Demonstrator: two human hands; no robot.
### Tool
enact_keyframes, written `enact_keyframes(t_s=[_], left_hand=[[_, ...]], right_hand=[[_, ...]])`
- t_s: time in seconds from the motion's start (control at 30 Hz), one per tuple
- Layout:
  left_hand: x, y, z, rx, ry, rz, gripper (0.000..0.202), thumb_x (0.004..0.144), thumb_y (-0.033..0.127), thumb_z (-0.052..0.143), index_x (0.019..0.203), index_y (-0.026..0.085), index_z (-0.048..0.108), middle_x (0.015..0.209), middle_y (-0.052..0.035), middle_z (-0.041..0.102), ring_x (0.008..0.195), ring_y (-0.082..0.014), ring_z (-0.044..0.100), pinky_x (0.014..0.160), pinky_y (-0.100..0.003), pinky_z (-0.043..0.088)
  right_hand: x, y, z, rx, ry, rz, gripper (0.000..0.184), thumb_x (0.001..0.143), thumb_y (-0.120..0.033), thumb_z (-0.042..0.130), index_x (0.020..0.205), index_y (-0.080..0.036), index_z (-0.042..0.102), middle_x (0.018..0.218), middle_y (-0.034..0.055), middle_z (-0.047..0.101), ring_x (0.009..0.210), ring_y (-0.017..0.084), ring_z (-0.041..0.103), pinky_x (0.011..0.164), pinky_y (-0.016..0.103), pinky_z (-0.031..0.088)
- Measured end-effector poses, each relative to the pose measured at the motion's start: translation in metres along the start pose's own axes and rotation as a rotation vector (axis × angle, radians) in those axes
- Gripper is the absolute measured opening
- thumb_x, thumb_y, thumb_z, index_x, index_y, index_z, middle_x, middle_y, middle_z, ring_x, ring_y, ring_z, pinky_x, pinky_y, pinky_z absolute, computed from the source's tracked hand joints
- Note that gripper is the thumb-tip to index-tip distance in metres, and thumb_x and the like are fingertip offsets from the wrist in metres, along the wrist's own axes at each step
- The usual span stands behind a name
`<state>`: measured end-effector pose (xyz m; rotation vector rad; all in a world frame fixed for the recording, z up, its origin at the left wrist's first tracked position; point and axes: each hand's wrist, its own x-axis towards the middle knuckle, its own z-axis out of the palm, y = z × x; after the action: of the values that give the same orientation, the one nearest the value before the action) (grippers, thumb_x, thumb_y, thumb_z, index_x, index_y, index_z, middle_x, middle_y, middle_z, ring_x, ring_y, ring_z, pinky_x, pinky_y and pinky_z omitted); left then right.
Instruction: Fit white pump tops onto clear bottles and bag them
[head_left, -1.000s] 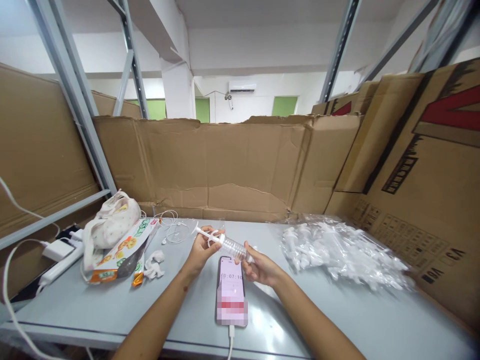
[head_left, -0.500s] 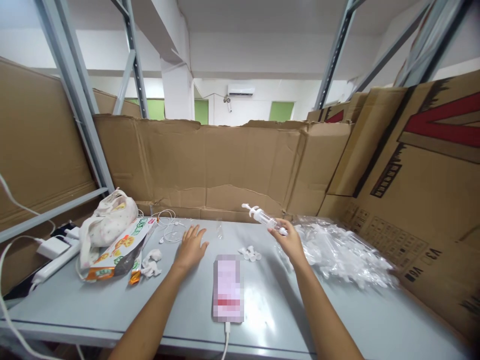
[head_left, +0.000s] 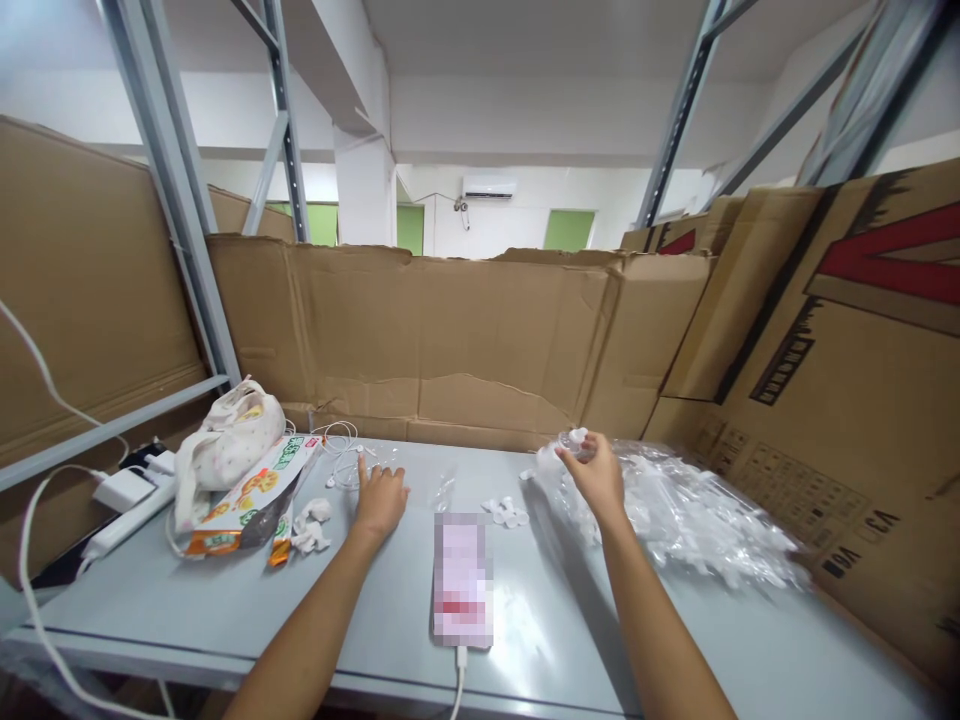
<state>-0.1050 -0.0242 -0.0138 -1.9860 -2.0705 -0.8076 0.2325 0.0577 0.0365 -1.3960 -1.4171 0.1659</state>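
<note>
My right hand (head_left: 600, 478) pinches a clear plastic syringe (head_left: 550, 462) with white end pieces by its upper end. The syringe leans over the left edge of a clear bag (head_left: 690, 510) full of similar-looking white and clear pieces. My fingers partly cover it. My left hand (head_left: 381, 500) rests low at the table, index finger stretched toward white wired earphones (head_left: 345, 470) and the other fingers bent. It appears to hold nothing. A small heap of white plastic pieces (head_left: 506, 513) lies between the hands, just behind a phone (head_left: 463, 580) with a blurred screen.
A charging cable (head_left: 459, 680) runs from the phone over the table's front edge. On the left are crumpled tissue (head_left: 310, 526), a snack packet (head_left: 255, 495), a white cloth bag (head_left: 225, 440) and a power strip (head_left: 131, 510). Cardboard walls (head_left: 450, 340) enclose the grey table (head_left: 390, 630).
My right hand has turned the syringe and brought it right, down beside the clear bag. The left hand's fingers have gone from spread to mostly bent, with the index finger extended. The view shifted slightly.
</note>
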Motion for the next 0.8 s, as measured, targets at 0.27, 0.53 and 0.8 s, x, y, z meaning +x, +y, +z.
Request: enact_keyframes(t_s=[0.27,0.53,0.8], left_hand=[[-0.001,0.020,0.003,-0.337,-0.293,0.287,0.041,0.080,0.011,0.040,0.112,0.028,0.060,0.124,-0.0045,0.057,0.120,-0.0208,0.045,0.108,-0.041,0.009],[-0.004,0.023,0.003,-0.087,-0.197,0.252,0.032,0.082,0.019,0.043,0.107,0.023,0.062,0.094,-0.0100,0.068,0.095,-0.0249,0.058,0.105,-0.045,0.012],[-0.003,0.033,0.003,0.032,-0.307,0.189,0.024,0.084,0.029,0.045,0.097,0.021,0.064,0.101,-0.0090,0.065,0.097,-0.0233,0.058,0.095,-0.038,0.031]], right_hand=[[0.012,-0.006,0.014,-0.044,-0.041,-0.152,0.044,0.068,-0.045,0.057,0.101,-0.016,0.055,0.098,0.0118,0.062,0.085,0.025,0.057,0.076,0.036,0.043],[0.000,0.005,0.037,-0.026,-0.160,-0.122,0.043,0.074,-0.041,0.052,0.110,-0.018,0.048,0.108,0.0115,0.062,0.095,0.026,0.059,0.077,0.036,0.045],[-0.021,0.029,0.053,-0.014,-0.228,-0.103,0.041,0.070,-0.038,0.053,0.104,-0.014,0.054,0.101,0.0132,0.063,0.094,0.028,0.059,0.080,0.039,0.045]])
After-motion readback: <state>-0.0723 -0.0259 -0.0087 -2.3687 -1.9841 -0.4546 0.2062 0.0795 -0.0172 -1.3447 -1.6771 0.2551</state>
